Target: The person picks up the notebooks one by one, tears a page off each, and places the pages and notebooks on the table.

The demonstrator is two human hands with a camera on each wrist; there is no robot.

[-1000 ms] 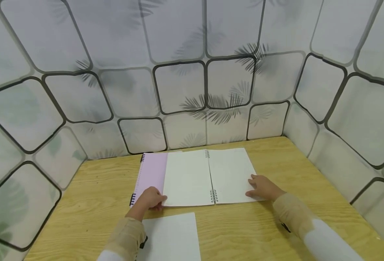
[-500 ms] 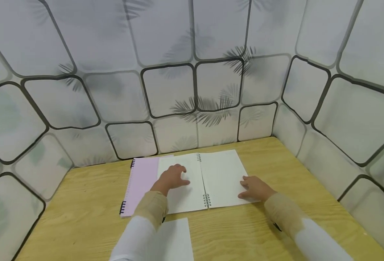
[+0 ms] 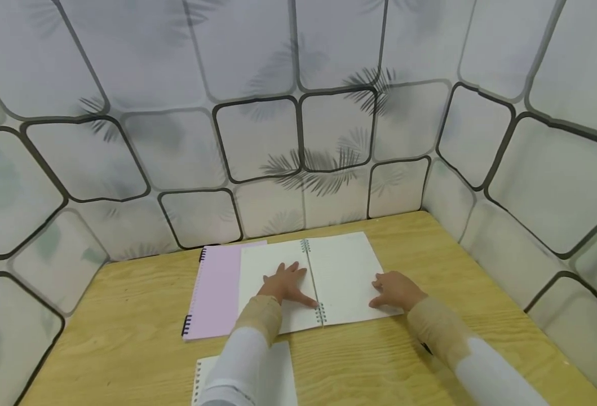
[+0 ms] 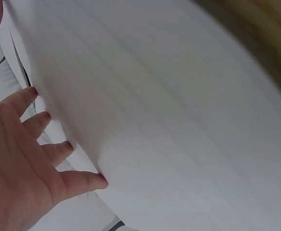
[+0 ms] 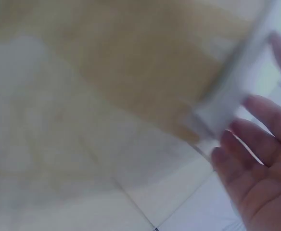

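Observation:
A spiral-bound notebook [image 3: 340,270] lies open and flat on the wooden table, its blank pages facing up. On its left page rests my left hand [image 3: 284,285], fingers spread and thumb reaching to the wire spiral. In the left wrist view, the fingertips [image 4: 99,181] touch the white page. At the lower right edge of the right page, my right hand [image 3: 397,290] rests with its fingertips on the paper. The right wrist view is blurred, with the right hand [image 5: 268,168] beside the notebook's edge.
A pink notebook [image 3: 216,287] with black spiral binding lies partly under the open one's left side. Nearer me, a white sheet or notebook with punched holes [image 3: 282,372] is partly covered by my left forearm. Patterned walls [image 3: 257,141] stand behind and beside the table [image 3: 359,366].
My left hand has left the left edge of the open notebook and moved right, over the left page, down onto it near the spiral. The right hand has stayed at the right edge.

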